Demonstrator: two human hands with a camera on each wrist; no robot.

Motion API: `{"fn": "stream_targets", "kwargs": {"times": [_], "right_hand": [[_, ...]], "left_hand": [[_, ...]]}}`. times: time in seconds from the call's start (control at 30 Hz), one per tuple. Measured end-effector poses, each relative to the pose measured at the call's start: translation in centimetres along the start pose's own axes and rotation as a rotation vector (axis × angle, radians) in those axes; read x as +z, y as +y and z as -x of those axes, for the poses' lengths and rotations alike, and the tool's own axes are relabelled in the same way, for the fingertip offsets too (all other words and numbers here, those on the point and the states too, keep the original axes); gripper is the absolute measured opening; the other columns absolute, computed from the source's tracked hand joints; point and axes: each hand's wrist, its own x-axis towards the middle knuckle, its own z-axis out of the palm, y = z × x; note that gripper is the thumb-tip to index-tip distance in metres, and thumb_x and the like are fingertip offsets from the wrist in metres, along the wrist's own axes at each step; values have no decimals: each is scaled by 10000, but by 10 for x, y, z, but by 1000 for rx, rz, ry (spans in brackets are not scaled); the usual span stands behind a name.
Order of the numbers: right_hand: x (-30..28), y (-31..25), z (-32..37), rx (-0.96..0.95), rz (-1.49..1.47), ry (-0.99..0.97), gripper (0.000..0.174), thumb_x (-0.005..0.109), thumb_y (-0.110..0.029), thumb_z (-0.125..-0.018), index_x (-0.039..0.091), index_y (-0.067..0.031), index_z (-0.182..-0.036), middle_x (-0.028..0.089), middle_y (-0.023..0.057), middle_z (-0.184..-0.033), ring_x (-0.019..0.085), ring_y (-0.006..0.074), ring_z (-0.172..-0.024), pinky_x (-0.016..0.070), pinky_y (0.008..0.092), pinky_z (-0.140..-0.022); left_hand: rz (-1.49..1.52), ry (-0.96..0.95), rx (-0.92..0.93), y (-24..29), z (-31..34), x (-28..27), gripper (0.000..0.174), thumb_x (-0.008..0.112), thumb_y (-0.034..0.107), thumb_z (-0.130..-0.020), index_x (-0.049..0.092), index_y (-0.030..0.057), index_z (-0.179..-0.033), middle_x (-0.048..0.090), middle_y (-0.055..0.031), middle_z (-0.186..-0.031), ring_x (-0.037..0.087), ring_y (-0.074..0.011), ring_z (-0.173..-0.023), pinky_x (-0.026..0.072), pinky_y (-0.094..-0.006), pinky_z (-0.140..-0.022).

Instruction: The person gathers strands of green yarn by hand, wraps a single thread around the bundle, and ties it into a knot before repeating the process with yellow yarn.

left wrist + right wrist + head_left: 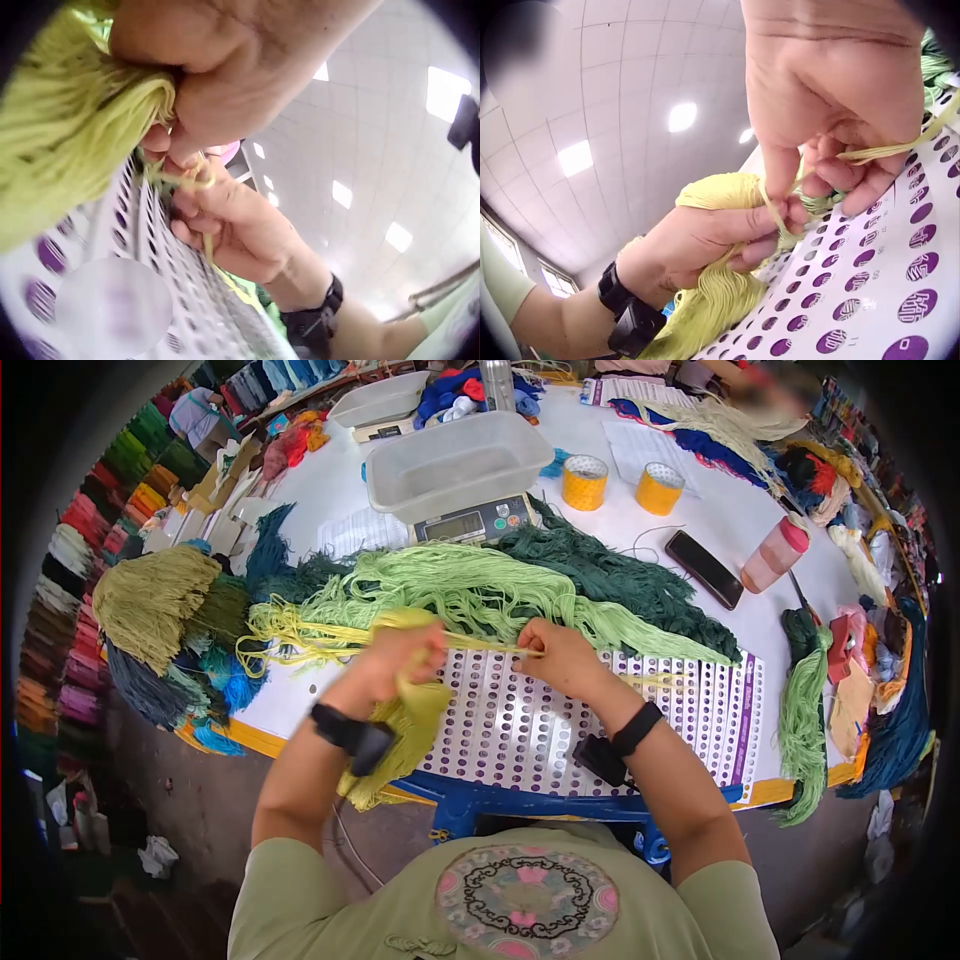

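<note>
My left hand (393, 662) grips a yellow-green skein of thread (412, 732), which passes over the hand and hangs down at the table's front edge. Thin yellow strands (885, 152) run between my two hands. The right hand (566, 662) pinches them with curled fingers. In the right wrist view, the left thumb presses a strand near the right fingertips. Both hands are close over a white board with rows of holes (500, 735). Beyond them lies a light green skein (450, 575), with more yellow strands (290, 630) trailing at its left end.
Dark green thread (620, 580) lies behind the light green skein. A scale (470, 520) bears a clear plastic tub (455, 465). Two tape rolls (584, 482), a phone (704, 568) and a pink-capped bottle (775, 555) stand or lie to the right. Skeins hang over both table sides.
</note>
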Motion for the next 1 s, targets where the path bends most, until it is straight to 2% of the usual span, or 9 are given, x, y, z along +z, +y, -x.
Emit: {"fn": "stream_targets", "kwargs": {"times": [0.07,0.23,0.3,0.4,0.5,0.63,0.77,0.83,1.0], "right_hand": [[2,4,-2,0,4,-6,261,736,-172,-754,589,-60,-938,617,41,-755,590,172,-688,462,300,-632],[-3,-1,-4,77,-26,-79,258,727,-178,-742,596,-73,-937,629,50,-784,626,209,-746,479,327,-662],[-2,-2,-3,67,-2,-54,251,727,-173,-738,599,-73,-930,630,39,-783,625,204,-742,481,325,-665],[0,-3,-2,61,11,-13,252,731,-179,-732,607,-74,-924,631,35,-784,623,204,-736,481,324,-665],[5,0,0,49,-9,30,260,734,-192,-726,614,-77,-926,635,38,-792,622,206,-738,482,326,-664],[7,3,-1,33,-29,39,266,734,-201,-721,620,-80,-929,638,44,-801,626,213,-746,485,333,-666],[10,1,1,33,5,75,266,732,-206,-716,621,-88,-927,640,40,-788,632,219,-751,488,340,-670],[10,0,1,29,57,89,250,725,-203,-718,619,-91,-915,647,35,-785,638,226,-758,494,346,-678],[8,-1,0,29,48,62,245,731,-188,-728,607,-86,-913,635,23,-768,618,192,-719,479,324,-657]], "left_hand": [[545,-166,-42,11,10,-70,156,483,168,-948,569,89,-845,496,-3,-640,396,-87,-416,322,-227,-363],[758,-128,265,32,43,-162,204,451,236,-980,587,85,-955,530,0,-661,394,-62,-446,319,-205,-389],[-175,829,346,39,43,-132,290,504,319,-963,615,89,-1101,620,-21,-744,410,-58,-467,315,-208,-426],[-354,645,266,43,46,-102,365,543,370,-942,623,99,-1173,665,-28,-816,409,-50,-482,304,-209,-449],[-424,448,505,34,45,-36,239,584,283,-924,667,149,-1103,599,47,-772,353,-24,-510,274,-192,-445],[-701,122,893,-15,-9,10,169,681,111,-833,691,78,-998,660,-8,-855,559,-113,-659,459,-279,-595],[-749,114,806,-35,-26,45,127,666,103,-834,674,47,-947,649,-70,-847,607,-201,-739,482,-339,-678],[-1125,208,886,-37,-35,47,81,641,82,-841,641,44,-912,616,-107,-811,598,-237,-754,476,-347,-681],[-1037,237,847,-30,-28,35,56,609,100,-861,612,60,-899,597,-110,-789,590,-238,-727,476,-349,-666]]}}
